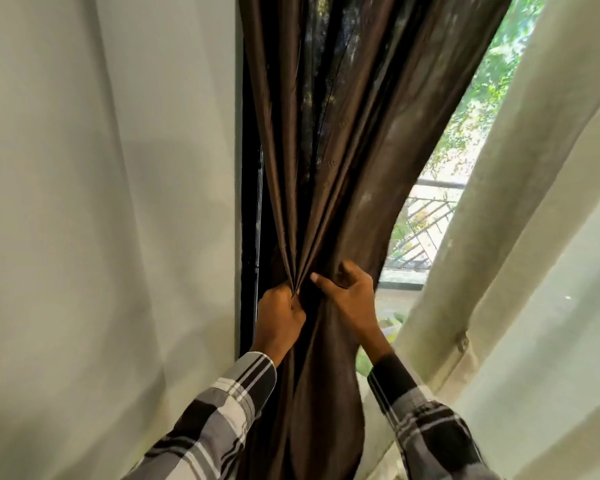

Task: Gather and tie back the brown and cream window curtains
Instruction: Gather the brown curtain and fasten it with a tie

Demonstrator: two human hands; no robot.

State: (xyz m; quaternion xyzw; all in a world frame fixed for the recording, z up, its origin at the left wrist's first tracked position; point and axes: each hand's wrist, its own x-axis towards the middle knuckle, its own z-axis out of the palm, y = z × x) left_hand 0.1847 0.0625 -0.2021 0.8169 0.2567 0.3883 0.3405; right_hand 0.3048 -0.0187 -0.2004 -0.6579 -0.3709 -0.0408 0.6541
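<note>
Head view. Brown curtain (329,188) hangs in the centre, bunched to a narrow waist at mid-height. Left hand (279,318) is clenched on a tight pinch of pleats at the left of the bunch. Right hand (352,299) is cupped around the right side of the bunch, thumb laid across the front, fingers curled behind the fabric; it grips the cloth more loosely than the left.

Step in hand, as judged: gathering the brown panel. To do it well, the right hand should sweep the loose right edge inward to the left hand's pinch, so all folds meet at one height before any tie goes on. Below the hands the fabric balloons out, so some slack is ungathered.

No tieback or cord is visible; cannot tell where one is.

Surroundings: cream curtain (520,237) slants down at the right, ungathered, just beside the right sleeve (430,434); it may crowd that arm. Pale wall (101,202) at left. Window (440,202) shows a railing (420,230) and foliage outside.
</note>
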